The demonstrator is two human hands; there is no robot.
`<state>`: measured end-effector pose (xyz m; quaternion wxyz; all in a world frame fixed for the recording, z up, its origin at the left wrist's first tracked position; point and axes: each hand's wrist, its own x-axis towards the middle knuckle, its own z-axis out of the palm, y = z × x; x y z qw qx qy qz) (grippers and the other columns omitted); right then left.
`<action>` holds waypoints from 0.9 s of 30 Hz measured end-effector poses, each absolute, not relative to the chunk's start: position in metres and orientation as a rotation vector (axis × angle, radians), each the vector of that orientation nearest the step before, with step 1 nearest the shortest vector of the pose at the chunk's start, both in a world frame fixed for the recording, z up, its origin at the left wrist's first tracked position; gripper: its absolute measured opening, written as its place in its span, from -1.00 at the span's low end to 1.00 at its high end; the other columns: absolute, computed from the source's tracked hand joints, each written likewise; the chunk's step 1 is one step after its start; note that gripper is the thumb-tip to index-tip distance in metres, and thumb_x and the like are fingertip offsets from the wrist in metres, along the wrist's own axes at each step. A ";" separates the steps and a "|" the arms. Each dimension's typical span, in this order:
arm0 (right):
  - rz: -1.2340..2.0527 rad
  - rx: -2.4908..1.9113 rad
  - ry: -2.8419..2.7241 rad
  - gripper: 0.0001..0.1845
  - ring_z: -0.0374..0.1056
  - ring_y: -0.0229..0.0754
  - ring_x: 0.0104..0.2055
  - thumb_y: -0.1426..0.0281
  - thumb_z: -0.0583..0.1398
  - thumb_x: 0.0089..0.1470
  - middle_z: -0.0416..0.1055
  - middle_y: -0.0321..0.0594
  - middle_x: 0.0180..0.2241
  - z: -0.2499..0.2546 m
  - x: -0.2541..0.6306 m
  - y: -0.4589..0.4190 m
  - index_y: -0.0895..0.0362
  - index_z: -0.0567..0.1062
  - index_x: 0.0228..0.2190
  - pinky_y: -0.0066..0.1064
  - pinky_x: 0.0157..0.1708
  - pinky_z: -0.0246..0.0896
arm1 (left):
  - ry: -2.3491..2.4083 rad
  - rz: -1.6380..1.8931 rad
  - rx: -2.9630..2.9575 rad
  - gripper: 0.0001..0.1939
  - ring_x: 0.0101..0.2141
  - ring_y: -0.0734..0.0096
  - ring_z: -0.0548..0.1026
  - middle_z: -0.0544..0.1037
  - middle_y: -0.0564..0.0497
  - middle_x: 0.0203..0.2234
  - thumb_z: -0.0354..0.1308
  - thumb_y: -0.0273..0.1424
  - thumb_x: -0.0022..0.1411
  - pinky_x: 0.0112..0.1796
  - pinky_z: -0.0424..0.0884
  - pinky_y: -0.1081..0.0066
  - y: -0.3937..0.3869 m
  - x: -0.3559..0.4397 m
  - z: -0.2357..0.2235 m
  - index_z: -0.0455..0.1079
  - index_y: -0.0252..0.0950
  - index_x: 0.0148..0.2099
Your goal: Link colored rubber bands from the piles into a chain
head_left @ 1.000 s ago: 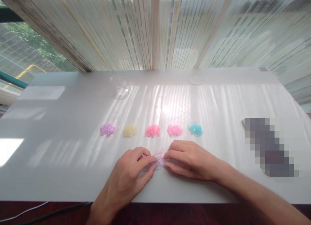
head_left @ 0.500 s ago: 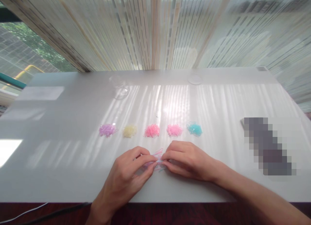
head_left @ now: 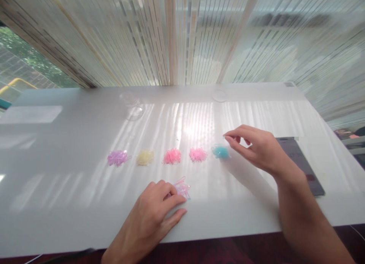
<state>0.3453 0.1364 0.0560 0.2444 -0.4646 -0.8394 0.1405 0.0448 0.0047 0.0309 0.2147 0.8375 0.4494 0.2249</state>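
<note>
A striped, see-through curtain (head_left: pixel 137 36) spans the far side; before it stretches the white worktop (head_left: pixel 71 203), barred with sunlight and shadow; over its near part reach the person's two hands; the left hand (head_left: pixel 154 211) lies low, its thumb and forefinger parted, the other fingers curled at the edge of a mixed heap; the right hand (head_left: pixel 256 148) hovers just beyond the teal pile, its thumb and forefinger tips brought close together, though whether they pinch anything is too small to tell; a dark flat device (head_left: pixel 302 161) lies behind the right wrist, partly hidden by it; farther back stands a clear jar (head_left: pixel 134 108), faint against the white, and well to its right lies a clear round disc (head_left: pixel 219 96); across the middle run five small piles of thin bands, well apart from one another: purple pile (head_left: pixel 117 157), yellow pile (head_left: pixel 145 157), coral pile (head_left: pixel 172 156), pink pile (head_left: pixel 198 154) and teal pile (head_left: pixel 222 152); nearer the person, the mixed heap (head_left: pixel 182 188) of pink, lilac and bluish bands sits partly covered by the left hand.
</note>
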 end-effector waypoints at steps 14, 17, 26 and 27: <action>0.600 -1.479 -2.444 -0.71 0.46 -0.19 -0.36 0.28 0.14 0.34 0.56 -0.21 -0.31 0.051 0.355 0.141 0.05 0.65 -0.28 -0.35 -0.38 0.32 | 1.286 0.690 2.333 -0.82 -0.38 0.38 0.40 0.50 0.00 -0.31 0.11 -0.55 0.42 -0.32 0.36 0.36 0.004 0.042 0.033 0.50 -0.21 -0.13; 0.589 -1.468 -2.444 -0.71 0.46 -0.19 -0.36 0.27 0.14 0.35 0.56 -0.20 -0.30 0.050 0.357 0.141 0.05 0.66 -0.27 -0.36 -0.38 0.33 | 1.317 0.786 2.316 -0.82 -0.38 0.41 0.43 0.52 0.00 -0.28 0.13 -0.54 0.41 -0.30 0.40 0.37 0.005 0.042 0.035 0.52 -0.21 -0.10; 0.367 -1.276 -2.308 -0.79 0.46 -0.21 -0.38 0.35 0.15 0.34 0.54 -0.20 -0.32 0.045 0.341 0.136 0.09 0.60 -0.19 -0.37 -0.42 0.35 | 1.567 1.094 1.898 -0.93 -0.56 0.58 0.37 0.63 0.08 -0.34 0.25 -0.48 0.34 -0.46 0.43 0.54 0.009 0.047 0.035 0.54 -0.21 -0.17; 0.372 -1.182 -2.289 -0.80 0.46 -0.20 -0.36 0.37 0.15 0.34 0.54 -0.19 -0.32 0.044 0.334 0.132 0.09 0.59 -0.17 -0.38 -0.43 0.37 | 1.596 1.105 1.824 -0.94 -0.57 0.59 0.36 0.64 0.09 -0.36 0.26 -0.46 0.33 -0.49 0.42 0.55 0.010 0.048 0.035 0.55 -0.21 -0.19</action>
